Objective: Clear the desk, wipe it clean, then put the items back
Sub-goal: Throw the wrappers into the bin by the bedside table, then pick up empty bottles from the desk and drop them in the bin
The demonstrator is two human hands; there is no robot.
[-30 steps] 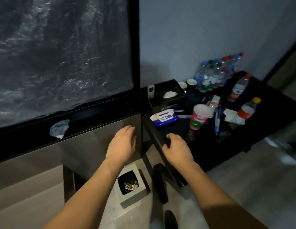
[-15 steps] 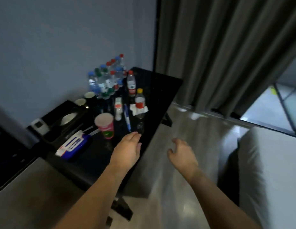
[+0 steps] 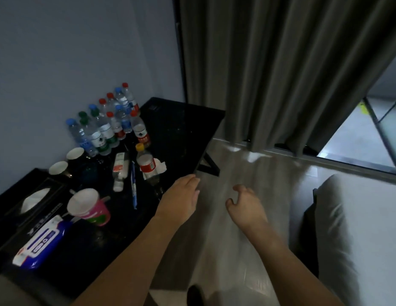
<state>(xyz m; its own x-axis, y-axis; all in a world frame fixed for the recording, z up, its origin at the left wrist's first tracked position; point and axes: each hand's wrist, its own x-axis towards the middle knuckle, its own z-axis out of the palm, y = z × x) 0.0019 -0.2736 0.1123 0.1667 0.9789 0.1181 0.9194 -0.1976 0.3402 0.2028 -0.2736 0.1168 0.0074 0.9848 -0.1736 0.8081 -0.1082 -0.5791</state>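
My left hand [image 3: 180,198] hovers flat and empty over the desk's [image 3: 183,129] front edge; my right hand [image 3: 245,204] hangs loosely curled, holding nothing, out over the floor [image 3: 236,250]. The yellow-capped bottle [image 3: 146,162] stands just beyond my left fingers, near that edge, so a careless reach could tip it off. Nothing is cleared yet: the bottle cluster [image 3: 106,124] crowds the back edge. Since half a second ago, my left hand has drifted toward the edge.

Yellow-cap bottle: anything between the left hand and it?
Nothing visible. The left hand hovers open at the desk's front edge; the yellow-cap bottle stands just beyond its fingertips, a white tissue beside it. The blue pen lies left of that path.
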